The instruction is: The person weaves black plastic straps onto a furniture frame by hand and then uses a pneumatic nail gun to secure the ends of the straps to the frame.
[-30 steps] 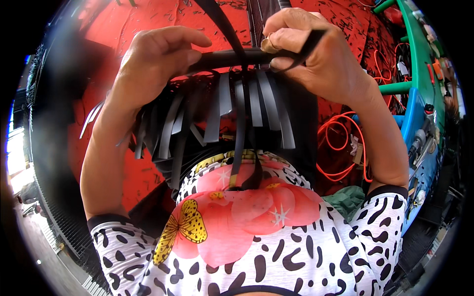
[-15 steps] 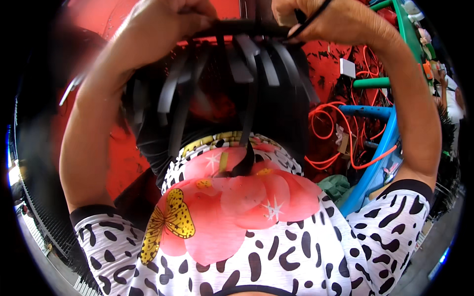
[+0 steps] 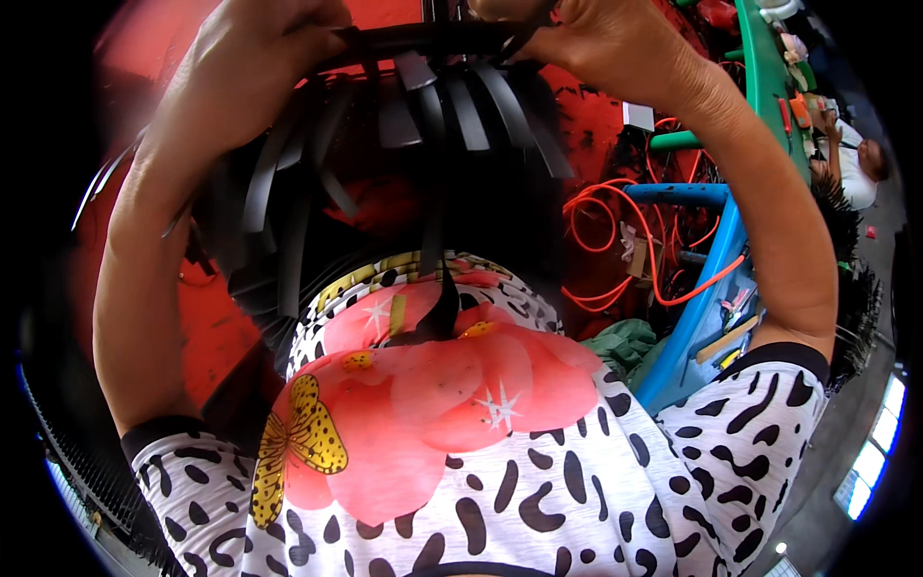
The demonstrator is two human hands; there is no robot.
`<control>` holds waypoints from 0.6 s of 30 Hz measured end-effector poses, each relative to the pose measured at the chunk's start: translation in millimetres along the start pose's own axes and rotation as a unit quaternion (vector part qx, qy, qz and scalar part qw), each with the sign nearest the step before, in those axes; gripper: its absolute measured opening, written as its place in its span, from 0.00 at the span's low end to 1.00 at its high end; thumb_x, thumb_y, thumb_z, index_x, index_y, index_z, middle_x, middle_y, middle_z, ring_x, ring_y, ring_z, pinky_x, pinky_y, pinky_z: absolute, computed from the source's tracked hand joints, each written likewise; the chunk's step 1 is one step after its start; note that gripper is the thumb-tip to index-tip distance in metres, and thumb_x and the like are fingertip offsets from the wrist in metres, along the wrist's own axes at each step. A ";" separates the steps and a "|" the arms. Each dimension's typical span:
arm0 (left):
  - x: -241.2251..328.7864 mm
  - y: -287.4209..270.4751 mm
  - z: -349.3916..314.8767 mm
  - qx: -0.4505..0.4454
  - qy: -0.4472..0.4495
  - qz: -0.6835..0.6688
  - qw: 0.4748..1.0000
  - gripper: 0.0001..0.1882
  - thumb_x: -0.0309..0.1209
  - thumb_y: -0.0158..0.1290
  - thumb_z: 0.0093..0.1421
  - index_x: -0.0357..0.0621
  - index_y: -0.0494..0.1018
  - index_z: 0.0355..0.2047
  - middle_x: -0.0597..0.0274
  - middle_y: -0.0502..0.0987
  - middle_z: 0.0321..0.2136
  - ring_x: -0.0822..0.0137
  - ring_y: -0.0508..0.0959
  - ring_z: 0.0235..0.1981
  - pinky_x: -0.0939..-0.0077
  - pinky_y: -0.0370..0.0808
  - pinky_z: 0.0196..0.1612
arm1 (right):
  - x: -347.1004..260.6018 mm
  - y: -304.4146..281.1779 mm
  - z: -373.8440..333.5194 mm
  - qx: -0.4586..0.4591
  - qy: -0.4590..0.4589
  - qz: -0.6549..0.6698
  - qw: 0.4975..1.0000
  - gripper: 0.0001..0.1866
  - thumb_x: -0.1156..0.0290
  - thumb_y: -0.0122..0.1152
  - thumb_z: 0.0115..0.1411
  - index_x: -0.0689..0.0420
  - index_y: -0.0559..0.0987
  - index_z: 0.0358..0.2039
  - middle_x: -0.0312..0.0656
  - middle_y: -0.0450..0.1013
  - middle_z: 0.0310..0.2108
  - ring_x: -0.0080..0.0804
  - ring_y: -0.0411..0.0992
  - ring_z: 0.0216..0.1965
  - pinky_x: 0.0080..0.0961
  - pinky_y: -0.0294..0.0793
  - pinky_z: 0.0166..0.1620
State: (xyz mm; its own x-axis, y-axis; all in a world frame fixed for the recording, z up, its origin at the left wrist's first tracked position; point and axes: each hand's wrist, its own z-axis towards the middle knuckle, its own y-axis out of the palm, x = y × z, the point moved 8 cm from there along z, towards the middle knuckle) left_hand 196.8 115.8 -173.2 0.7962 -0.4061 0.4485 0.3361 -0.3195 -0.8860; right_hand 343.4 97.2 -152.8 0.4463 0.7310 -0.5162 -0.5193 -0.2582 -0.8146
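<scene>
At the top of the view, both my arms are raised around a dark woven piece of flat black strips (image 3: 423, 40). Its upper edge runs between my hands, and several loose strip ends (image 3: 468, 111) hang down from it in front of my lap. My left hand (image 3: 255, 62) has its fingers closed at the left end of that edge. At the right end, my right hand (image 3: 601, 48) pinches the black strips; some of its fingertips are cut off by the frame's top. The piece's far side is out of view.
A blue frame with a tray (image 3: 707, 298) stands at my right, loose tools inside. Orange cable (image 3: 615, 192) lies coiled beside it, near a white box (image 3: 637, 115) and green cloth (image 3: 620, 343). A green-edged table (image 3: 769, 96) and a seated person (image 3: 851, 168) are farther right.
The whole picture has shifted left and slightly up, with hands and woven piece together. The hanging strips have swung a little. Both hands keep their hold.
</scene>
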 end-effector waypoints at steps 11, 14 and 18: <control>1.7 -5.2 -1.5 0.065 0.016 -0.104 0.992 0.03 0.21 0.49 0.54 0.34 0.69 0.24 0.62 0.67 0.16 0.75 0.65 0.19 0.78 0.64 0.25 | 6.7 1.3 -5.9 0.050 -0.048 -0.042 0.997 0.13 0.80 0.59 0.44 0.62 0.73 0.34 0.49 0.72 0.29 0.47 0.72 0.34 0.35 0.71 0.37; -4.8 -1.9 -3.9 0.044 0.041 -0.082 0.995 0.05 0.24 0.48 0.56 0.35 0.66 0.24 0.65 0.62 0.17 0.75 0.61 0.21 0.79 0.62 0.27 | -16.0 5.2 -8.4 0.034 -0.079 -0.167 0.982 0.17 0.78 0.60 0.45 0.60 0.72 0.38 0.48 0.72 0.34 0.49 0.70 0.35 0.38 0.69 0.40; -8.9 -0.3 -5.0 0.032 0.049 -0.089 0.994 0.08 0.26 0.48 0.57 0.36 0.64 0.23 0.67 0.59 0.16 0.75 0.58 0.20 0.77 0.60 0.26 | -13.8 8.0 -14.7 0.113 -0.155 -0.100 0.976 0.20 0.78 0.60 0.45 0.62 0.70 0.41 0.51 0.71 0.35 0.49 0.70 0.36 0.37 0.70 0.41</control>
State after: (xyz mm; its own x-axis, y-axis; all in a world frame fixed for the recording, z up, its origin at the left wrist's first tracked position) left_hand 187.0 115.2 -176.4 0.6694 -0.4295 0.6061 0.5022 -0.3396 -0.7953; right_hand 343.8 75.8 -156.1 0.3320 0.9173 -0.2198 -0.6077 0.0298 -0.7936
